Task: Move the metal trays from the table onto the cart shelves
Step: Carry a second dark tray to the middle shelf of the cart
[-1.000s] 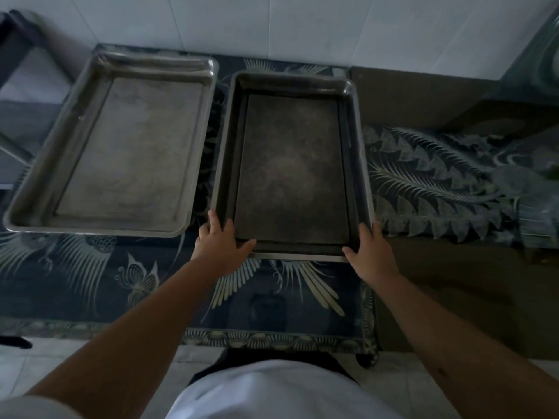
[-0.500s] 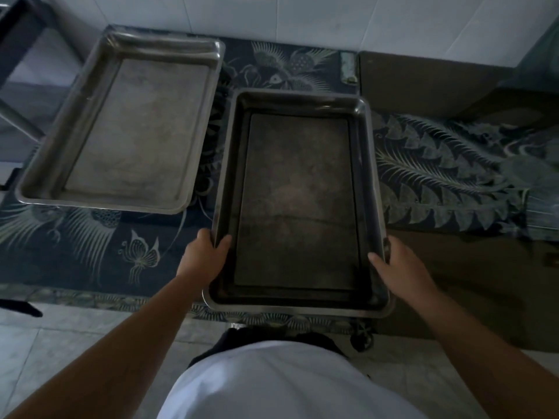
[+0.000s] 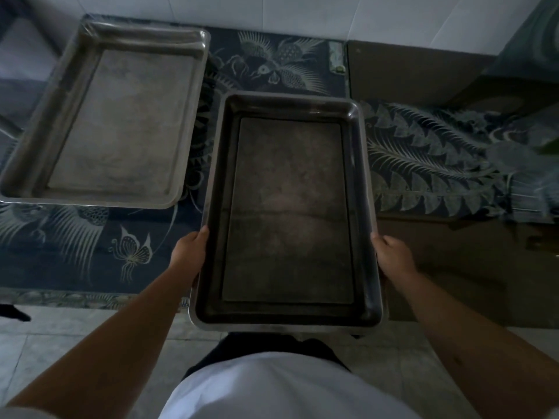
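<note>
Gripping the dark tray (image 3: 287, 213) by both long sides, left hand (image 3: 189, 252) and right hand (image 3: 393, 255) hold it lengthwise toward twelve o'clock; second tray (image 3: 121, 122) waits at ten.

Dull metal trays (image 3: 287, 213) (scuffed, matt) above a glossy patterned tablecloth (image 3: 90, 252).

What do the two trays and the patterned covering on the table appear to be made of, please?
The tray in the hands looks like stainless steel: thin rolled rim, dull grey sheen, base darkened. The tray on the table looks the same metal, paler and scuffed matt. The table covering is dark blue with printed birds and a butterfly; its faint gloss suggests coated fabric or plastic, but that is uncertain.
</note>
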Demonstrator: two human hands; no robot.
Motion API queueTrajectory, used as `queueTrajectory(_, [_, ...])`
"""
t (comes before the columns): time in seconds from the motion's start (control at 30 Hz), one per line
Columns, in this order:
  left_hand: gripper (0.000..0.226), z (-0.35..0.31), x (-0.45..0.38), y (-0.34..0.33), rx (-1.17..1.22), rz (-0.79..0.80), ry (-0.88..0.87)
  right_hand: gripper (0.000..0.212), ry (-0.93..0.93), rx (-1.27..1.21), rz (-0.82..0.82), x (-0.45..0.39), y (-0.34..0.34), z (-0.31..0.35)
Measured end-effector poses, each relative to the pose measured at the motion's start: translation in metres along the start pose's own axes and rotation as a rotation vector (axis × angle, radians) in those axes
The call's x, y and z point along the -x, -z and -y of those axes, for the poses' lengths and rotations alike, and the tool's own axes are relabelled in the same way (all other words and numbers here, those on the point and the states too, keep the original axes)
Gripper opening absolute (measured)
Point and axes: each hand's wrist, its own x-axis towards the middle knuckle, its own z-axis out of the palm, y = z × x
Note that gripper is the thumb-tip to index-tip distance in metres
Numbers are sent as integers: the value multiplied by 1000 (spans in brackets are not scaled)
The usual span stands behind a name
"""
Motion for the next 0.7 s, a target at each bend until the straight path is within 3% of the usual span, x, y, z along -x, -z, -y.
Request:
queueTrajectory(0.1, [47,10,12,-1,61,-20,25,37,-66,-140,41,13,-4,-14])
queueTrajectory(0.27, [50,5,30,2,88,-70,-5,44,-91,-273,-51,26,0,-8])
queueTrajectory(0.5, [54,3,71,19,259,-81,-30,36,54,-288,-60,37,36,27])
queueTrajectory(0.7, [42,11,107,61,293,-267,-119,37,274,-305,-35,40,36,84])
